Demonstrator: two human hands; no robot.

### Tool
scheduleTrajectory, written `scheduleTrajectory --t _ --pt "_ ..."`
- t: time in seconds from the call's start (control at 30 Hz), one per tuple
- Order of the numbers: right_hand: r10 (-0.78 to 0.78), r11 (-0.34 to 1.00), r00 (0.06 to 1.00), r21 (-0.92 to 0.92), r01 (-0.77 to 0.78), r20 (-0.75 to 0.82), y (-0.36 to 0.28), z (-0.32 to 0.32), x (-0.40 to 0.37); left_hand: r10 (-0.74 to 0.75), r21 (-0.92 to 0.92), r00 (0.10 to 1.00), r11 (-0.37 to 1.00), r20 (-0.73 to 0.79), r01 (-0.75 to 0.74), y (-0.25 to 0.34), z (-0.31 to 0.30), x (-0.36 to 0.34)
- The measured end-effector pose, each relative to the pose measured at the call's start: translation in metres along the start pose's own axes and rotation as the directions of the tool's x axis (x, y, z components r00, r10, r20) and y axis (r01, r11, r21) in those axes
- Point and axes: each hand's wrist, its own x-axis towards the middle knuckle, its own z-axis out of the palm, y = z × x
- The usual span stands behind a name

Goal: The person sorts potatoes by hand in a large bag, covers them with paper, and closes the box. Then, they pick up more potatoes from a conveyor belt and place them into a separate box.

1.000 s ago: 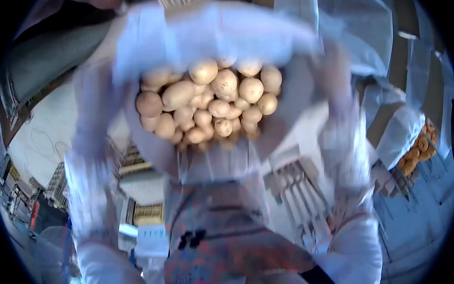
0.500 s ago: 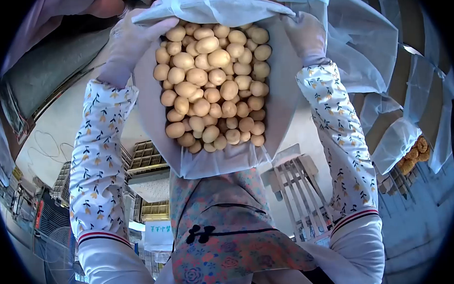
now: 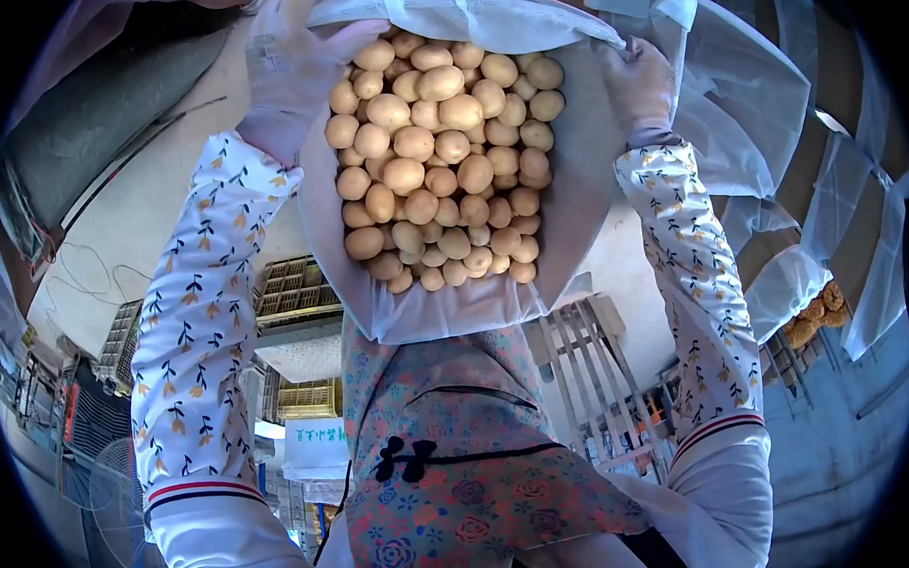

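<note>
A heap of small yellow-brown potatoes (image 3: 420, 145) lies inside a white sheet liner (image 3: 456, 314), whose sides stand up around the heap. Both of my hands are gloved in thin white. At the upper left, my left hand (image 3: 297, 64) is at the liner's far edge, thumb stretched over the sheet; its fingertips are partly cut off by the frame. On the other side, my right hand (image 3: 638, 82) is closed on the right corner of the same raised far edge. The sheet spans between the hands above the potatoes.
Yellow slatted crates (image 3: 300, 289) stand below at left, near a white sign (image 3: 315, 444). A slatted metal rack (image 3: 593, 369) is at right. More white sheeting (image 3: 734, 104) hangs over the right side, by brown bundled items (image 3: 816, 316). A wire fan guard (image 3: 122, 501) is lower left.
The liner and potatoes have shifted slightly right and up in view. My left hand has moved up and right with its thumb farther over the sheet. My right hand still grips its corner.
</note>
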Motion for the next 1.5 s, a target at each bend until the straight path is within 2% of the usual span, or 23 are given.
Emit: scheduleTrajectory --t 0.1,0.2,0.33,0.4,0.5,0.53,0.57,0.63,0.67,0.73,0.8,0.87,0.9,1.0,1.13,1.2,1.23,1.33,1.37,1.47,1.5 --pt "-0.019 0.999 0.999 -0.028 0.018 -0.027 -0.002 0.0 0.001 -0.03 0.03 0.942 0.999 0.334 0.021 -0.011 -0.008 0.004" --pt "0.015 0.997 1.0 0.075 -0.013 -0.017 -0.017 -0.007 -0.003 -0.104 0.096 0.922 0.993 0.373 0.073 -0.004 -0.011 0.007" --pt "-0.016 1.0 1.0 0.023 0.016 -0.019 -0.014 -0.003 0.0 -0.215 0.067 0.923 0.976 0.317 0.205 -0.015 -0.007 0.002" --pt "0.009 1.0 1.0 0.01 -0.009 0.018 -0.019 -0.004 0.0 -0.234 0.167 0.928 0.967 0.29 0.192 -0.018 -0.004 0.002" --pt "-0.224 0.973 0.939 -0.009 0.23 -0.26 -0.016 0.003 -0.008 -0.243 0.295 0.927 0.943 0.287 0.156 -0.014 -0.008 0.002" --pt "-0.326 0.943 0.82 -0.107 0.314 -0.471 -0.022 0.005 -0.009 -0.25 0.303 0.924 0.94 0.289 0.159 -0.018 -0.008 0.002" --pt "-0.421 0.902 0.641 -0.221 0.371 -0.642 -0.038 0.01 -0.011 -0.255 0.311 0.923 0.937 0.288 0.162 -0.02 -0.008 0.003" --pt "-0.564 0.814 0.654 -0.205 0.544 -0.505 -0.072 0.007 -0.038 -0.261 0.329 0.92 0.931 0.291 0.16 -0.023 -0.009 0.003" --pt "-0.618 0.78 0.767 -0.018 0.625 -0.172 -0.092 0.002 -0.064 -0.264 0.338 0.919 0.928 0.293 0.158 -0.024 -0.01 0.003" --pt "-0.71 0.671 0.684 -0.129 0.73 0.169 -0.118 0.059 -0.107 -0.264 0.376 0.917 0.916 0.299 0.141 -0.028 -0.008 0.004" --pt "-0.693 0.676 0.67 -0.083 0.732 0.267 -0.13 0.094 -0.134 -0.28 0.417 0.909 0.899 0.308 0.136 -0.029 -0.008 0.005" --pt "-0.508 0.779 0.716 -0.099 0.619 0.478 -0.142 0.085 -0.131 -0.306 0.457 0.9 0.879 0.312 0.14 -0.029 -0.009 0.007" --pt "-0.423 0.811 0.704 -0.11 0.575 0.57 -0.148 0.082 -0.132 -0.302 0.461 0.901 0.877 0.311 0.135 -0.031 -0.009 0.007" --pt "-0.173 0.861 0.593 -0.172 0.478 0.786 -0.162 0.075 -0.136 -0.283 0.443 0.909 0.888 0.306 0.128 -0.035 -0.007 0.004" --pt "-0.215 0.951 0.631 0.013 0.308 0.745 -0.127 0.059 -0.166 -0.245 0.359 0.928 0.923 0.28 0.136 -0.038 -0.009 0.002" --pt "-0.351 0.927 0.698 0.13 0.351 0.624 -0.105 0.059 -0.188 -0.231 0.34 0.934 0.931 0.271 0.132 -0.042 -0.008 0.002" --pt "-0.277 0.945 0.699 0.056 0.322 0.659 -0.101 0.054 -0.193 -0.23 0.323 0.933 0.937 0.277 0.135 -0.043 -0.009 0.002" --pt "-0.158 0.973 0.726 0.23 -0.001 0.669 -0.086 0.034 -0.202 -0.226 0.294 0.936 0.945 0.271 0.143 -0.047 -0.008 -0.001" --pt "-0.128 0.946 0.789 0.313 -0.085 0.601 -0.078 0.034 -0.211 -0.227 0.296 0.935 0.944 0.272 0.143 -0.046 -0.008 -0.001" --pt "0.03 0.807 0.736 0.418 -0.417 0.676 -0.065 0.025 -0.24 -0.233 0.296 0.935 0.943 0.267 0.15 -0.043 -0.01 0.0" --pt "0.045 0.837 0.775 0.399 -0.374 0.631 -0.057 0.026 -0.257 -0.235 0.288 0.936 0.945 0.263 0.156 -0.041 -0.01 0.0"
